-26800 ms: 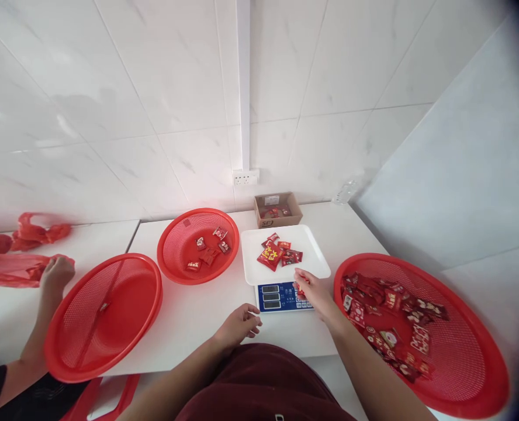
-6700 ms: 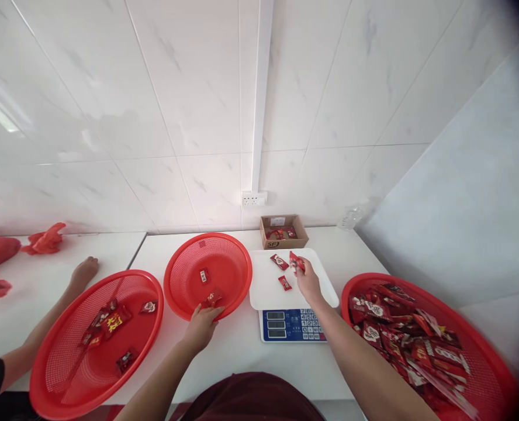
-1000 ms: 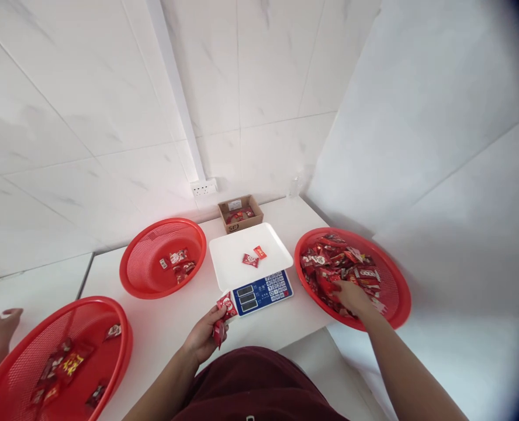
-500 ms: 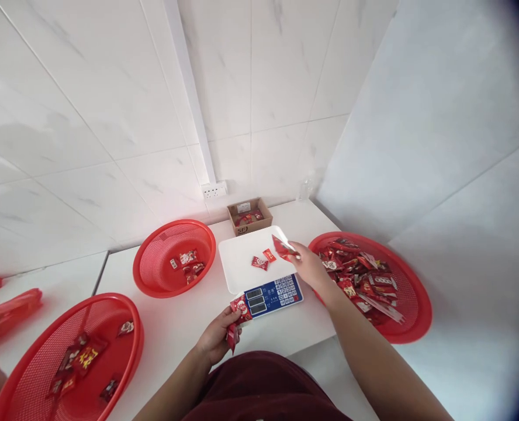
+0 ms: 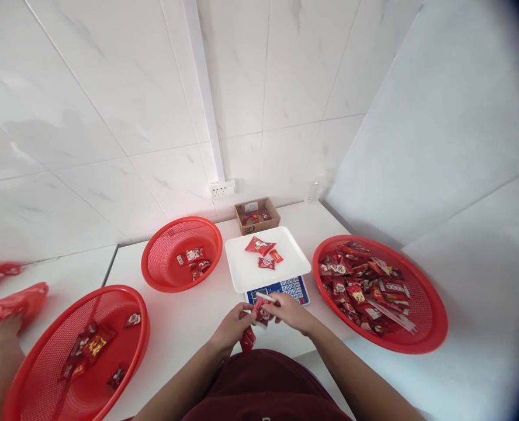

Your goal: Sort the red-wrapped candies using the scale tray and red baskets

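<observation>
Just in front of the blue scale panel [image 5: 297,287], my left hand [image 5: 233,327] and my right hand [image 5: 290,313] meet around a red and white packet [image 5: 262,313]. Both hands have their fingers closed on it. Another red packet [image 5: 248,339] hangs below the fingers of my left hand. On the scale's white tray [image 5: 242,275] lie a larger red triangular packet [image 5: 259,245], a small red packet [image 5: 276,256] and a dark red packet with white print [image 5: 266,264].
A red basket [image 5: 435,327] piled with packets stands at the right. Two red baskets [image 5: 154,280] [image 5: 141,345] at the left hold fewer packets. Behind the tray is a cardboard box [image 5: 262,227]. Another person's hand [image 5: 5,333] touches a red bag [image 5: 27,298] at far left.
The red triangular packet my right hand held now lies on the tray. My right hand has come down and left to the packet in my left hand. The view has shifted slightly.
</observation>
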The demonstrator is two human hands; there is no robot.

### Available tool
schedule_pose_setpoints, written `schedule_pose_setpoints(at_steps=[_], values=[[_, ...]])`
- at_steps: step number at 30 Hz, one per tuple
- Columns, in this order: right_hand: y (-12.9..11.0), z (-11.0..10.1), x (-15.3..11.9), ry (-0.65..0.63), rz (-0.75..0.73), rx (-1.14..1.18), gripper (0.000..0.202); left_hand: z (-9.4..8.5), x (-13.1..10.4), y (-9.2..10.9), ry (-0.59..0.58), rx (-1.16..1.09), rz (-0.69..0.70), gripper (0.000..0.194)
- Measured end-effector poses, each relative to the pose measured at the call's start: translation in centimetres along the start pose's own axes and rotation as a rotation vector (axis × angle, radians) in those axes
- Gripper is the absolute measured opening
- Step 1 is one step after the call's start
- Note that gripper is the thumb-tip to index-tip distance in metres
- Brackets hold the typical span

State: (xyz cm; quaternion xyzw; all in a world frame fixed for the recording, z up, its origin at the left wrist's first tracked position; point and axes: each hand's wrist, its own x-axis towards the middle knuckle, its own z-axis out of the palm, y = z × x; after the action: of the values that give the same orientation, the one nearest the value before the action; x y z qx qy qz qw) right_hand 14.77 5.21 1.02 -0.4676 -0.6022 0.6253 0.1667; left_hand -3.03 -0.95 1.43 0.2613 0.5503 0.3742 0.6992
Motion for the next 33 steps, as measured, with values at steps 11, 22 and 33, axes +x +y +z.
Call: schedule_pose_setpoints(at_steps=[11,22,33], values=[[1.2,-1.7,1.9,0.255,0.214,0.457,0.045,-0.6,-0.3,0.2,0.071,-0.299,-0.155,0.032],[3.3,0.5,-3.0,-0.094,0.224,0.450,0.045,0.1,0.0,-1.0,-0.024,-0.164,-0.108,0.044],[3.1,2.3,-3.6,-0.001,0.094,0.204,0.027,0.7,0.0,-2.4,-0.128,0.084,-0.260,0.039]])
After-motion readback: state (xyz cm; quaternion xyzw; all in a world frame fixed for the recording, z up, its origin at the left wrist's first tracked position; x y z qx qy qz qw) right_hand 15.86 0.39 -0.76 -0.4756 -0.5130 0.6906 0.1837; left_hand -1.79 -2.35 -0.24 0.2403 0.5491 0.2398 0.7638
